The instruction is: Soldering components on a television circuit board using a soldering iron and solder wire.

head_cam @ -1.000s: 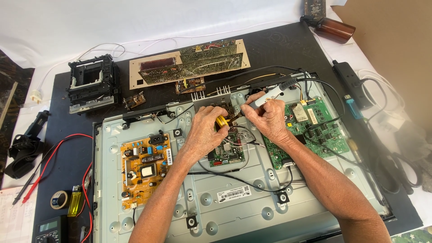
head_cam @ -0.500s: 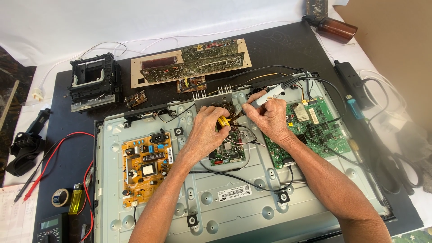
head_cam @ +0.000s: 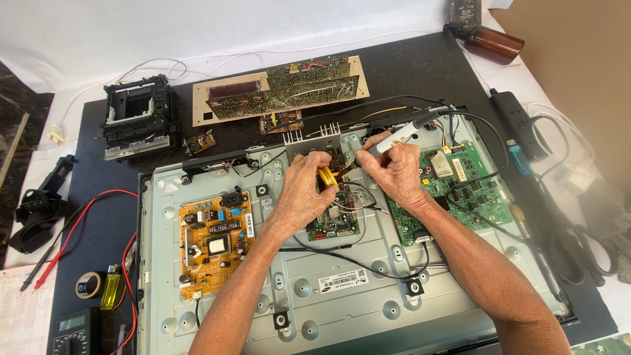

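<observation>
My left hand [head_cam: 303, 192] holds a small yellow spool of solder wire [head_cam: 327, 176] over the small green circuit board [head_cam: 335, 223] in the middle of the grey metal back panel [head_cam: 342, 289]. My right hand [head_cam: 396, 172] grips a white soldering iron [head_cam: 402, 133], its tip pointing down-left toward the spool. The iron's black cable [head_cam: 490, 141] loops away to the right. Both hands are close together, almost touching, above the top of the small board.
An orange power board [head_cam: 213, 240] lies left on the panel, a green main board [head_cam: 460, 190] right. Behind are a long brown circuit board [head_cam: 279, 97], a black plastic frame [head_cam: 138, 115], a power strip [head_cam: 519, 125]. Multimeter [head_cam: 75, 332], tape roll [head_cam: 87, 284] and lighter [head_cam: 110, 291] sit front left.
Both hands stay over the small board; the yellow spool and the iron tip have shifted slightly. The camera view has drifted a little.
</observation>
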